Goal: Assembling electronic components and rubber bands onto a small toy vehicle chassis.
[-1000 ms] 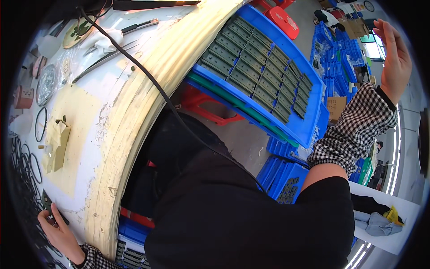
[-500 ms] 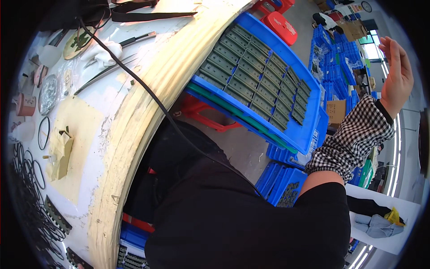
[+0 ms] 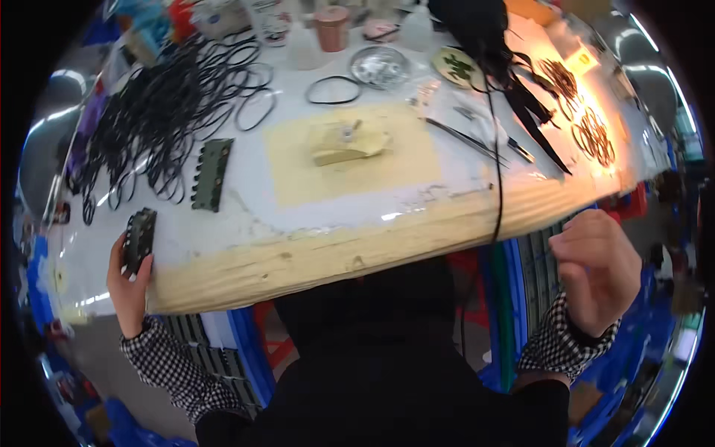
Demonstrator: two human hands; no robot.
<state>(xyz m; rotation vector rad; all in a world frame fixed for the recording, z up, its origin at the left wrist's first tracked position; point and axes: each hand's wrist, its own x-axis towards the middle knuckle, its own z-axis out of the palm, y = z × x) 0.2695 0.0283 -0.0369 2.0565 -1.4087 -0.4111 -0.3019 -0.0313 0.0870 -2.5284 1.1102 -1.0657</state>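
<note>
The left hand [image 3: 128, 287] has its thumb and fingers closed around the near end of a dark green, bumpy-edged strip [image 3: 139, 240]. That strip is at the left end of the white bench with a pale wooden front edge [image 3: 350, 262]. Near it lies another dark green, flat, bumpy-edged piece [image 3: 211, 175], just below a big messy pile of thin black loops [image 3: 149, 112]. The right hand [image 3: 596, 268] is half curled by the wooden edge; I cannot tell if it holds anything.
</note>
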